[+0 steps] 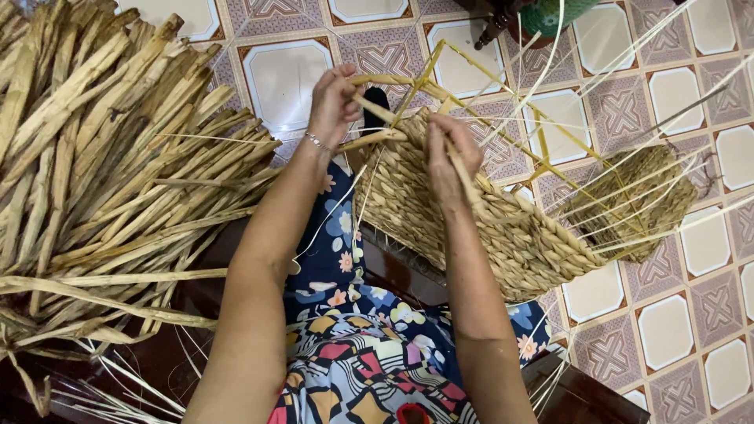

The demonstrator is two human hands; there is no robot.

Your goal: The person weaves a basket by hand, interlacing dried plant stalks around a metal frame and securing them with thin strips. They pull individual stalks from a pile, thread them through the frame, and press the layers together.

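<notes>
A half-woven basket (pixel 503 228) of tan plaited fibre lies tilted on my lap, built on a yellow wire frame (pixel 479 78) that sticks out past the weave. My left hand (pixel 334 102) pinches a dried fibre strand (pixel 377 110) at the basket's upper edge. My right hand (pixel 448 153) grips another strand (pixel 470 184) and presses it against the woven rim. A silver bracelet (pixel 316 142) circles my left wrist. Thin pale strands trail from the frame toward the upper right.
A big pile of dried flat fibre stalks (pixel 102 173) fills the left side. Patterned floor tiles (pixel 667 330) lie under everything. A second woven piece (pixel 636 196) hangs at the frame's far end. A dark wooden seat edge (pixel 581 396) shows below. A green object (pixel 550 16) sits at the top.
</notes>
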